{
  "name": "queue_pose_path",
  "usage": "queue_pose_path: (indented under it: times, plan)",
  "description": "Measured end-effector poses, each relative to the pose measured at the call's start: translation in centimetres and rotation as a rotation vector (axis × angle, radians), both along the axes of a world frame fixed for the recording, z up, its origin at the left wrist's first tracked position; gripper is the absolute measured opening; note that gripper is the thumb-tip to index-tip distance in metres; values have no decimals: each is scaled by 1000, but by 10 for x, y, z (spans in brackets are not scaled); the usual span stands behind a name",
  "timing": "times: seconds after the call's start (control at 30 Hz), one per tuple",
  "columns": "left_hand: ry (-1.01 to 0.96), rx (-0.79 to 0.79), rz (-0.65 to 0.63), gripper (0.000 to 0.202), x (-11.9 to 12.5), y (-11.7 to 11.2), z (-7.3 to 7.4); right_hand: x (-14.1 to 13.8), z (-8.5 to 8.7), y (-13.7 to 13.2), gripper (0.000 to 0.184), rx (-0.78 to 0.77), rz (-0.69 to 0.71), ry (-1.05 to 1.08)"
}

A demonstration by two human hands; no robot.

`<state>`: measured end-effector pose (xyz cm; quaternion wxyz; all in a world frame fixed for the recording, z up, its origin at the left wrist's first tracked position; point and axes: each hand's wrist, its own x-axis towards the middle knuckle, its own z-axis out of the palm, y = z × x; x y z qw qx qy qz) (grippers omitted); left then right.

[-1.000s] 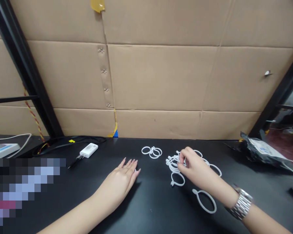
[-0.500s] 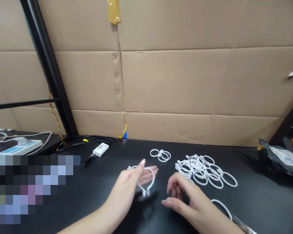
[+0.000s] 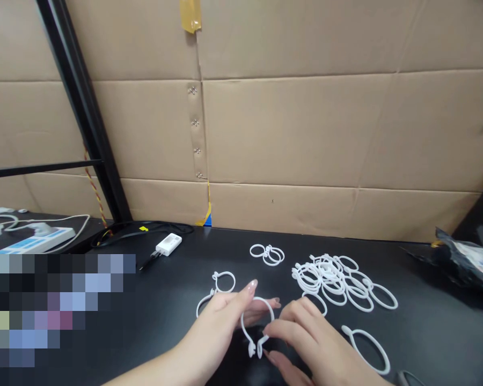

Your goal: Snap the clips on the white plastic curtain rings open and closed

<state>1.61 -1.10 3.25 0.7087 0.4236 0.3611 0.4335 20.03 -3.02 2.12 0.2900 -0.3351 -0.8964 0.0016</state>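
My left hand (image 3: 225,321) holds an unclasped white plastic ring (image 3: 255,332) above the black table (image 3: 177,300), thumb up and fingers behind it. My right hand (image 3: 306,343) pinches the ring's loose lower end, where the two clasp tips hang apart. Two linked white rings (image 3: 217,289) lie just left of my left hand. A pile of several white rings (image 3: 334,279) lies to the right beyond my right hand, and a single ring (image 3: 366,348) lies beside my right wrist. A small cluster of linked rings (image 3: 268,253) sits farther back.
A cardboard wall (image 3: 306,134) closes off the table's back. A white adapter (image 3: 169,244) with black cables and a power strip (image 3: 36,238) lie at the left. A black plastic bag (image 3: 467,262) is at the right edge. A black frame post (image 3: 84,112) stands at the left.
My right hand left the ring pile and came to the ring. My left hand lifted off the table, picked up a ring and brought it nearer; both hands hold it now.
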Motion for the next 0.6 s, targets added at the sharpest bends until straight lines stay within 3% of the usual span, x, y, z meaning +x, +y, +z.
queue_pose_path:
  times: [0.2, 0.6]
  plan:
    - [71, 80, -115, 42, 0, -2, 0, -4, 0, 4, 19, 138, 30, -40]
    - [104, 169, -204, 46, 2, -3, 4, 3, -5, 6, 26, 230, 82, -176]
